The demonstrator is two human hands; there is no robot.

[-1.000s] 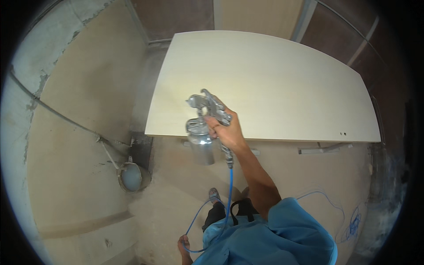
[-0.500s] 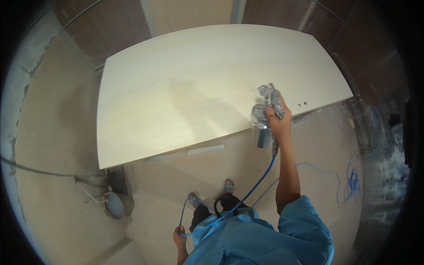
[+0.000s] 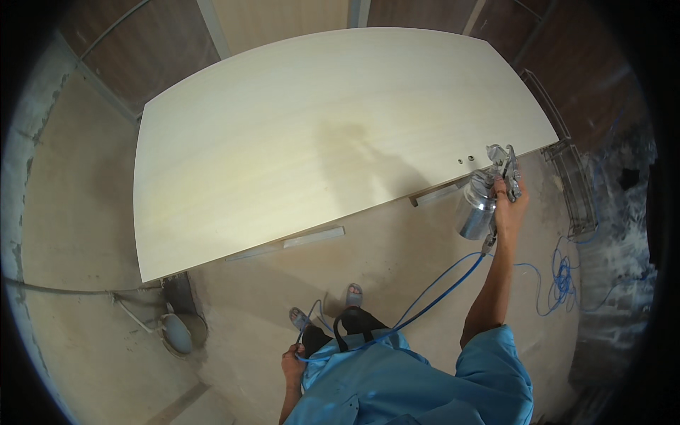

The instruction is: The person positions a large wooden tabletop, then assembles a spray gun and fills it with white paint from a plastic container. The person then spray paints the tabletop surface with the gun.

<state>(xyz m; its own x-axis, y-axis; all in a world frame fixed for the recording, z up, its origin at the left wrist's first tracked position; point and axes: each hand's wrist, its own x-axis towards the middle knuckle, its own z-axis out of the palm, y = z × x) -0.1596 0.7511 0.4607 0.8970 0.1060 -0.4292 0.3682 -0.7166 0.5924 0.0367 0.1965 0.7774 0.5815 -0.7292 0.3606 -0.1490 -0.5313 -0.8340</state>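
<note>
My right hand is closed round the grip of a metal spray gun, held out at the near right edge of a large pale door panel. A silvery cup hangs under the gun, to the left of my fingers. From the bottom of the grip a blue air hose runs back to my body. Low down near my left hip, my left hand grips a loop of that hose. Two small dark holes show in the panel near the gun.
Wooden strips stick out beneath the panel's near edge. A coil of blue hose lies on the floor at right. Metal racks stand beyond the panel's right end. At left, a round lamp-like fixture sits near a dark cable.
My right hand has carried the spray gun rightward, from over the panel to its near right edge. The hose and its shadow have shifted right too. My left hand still holds the hose.
</note>
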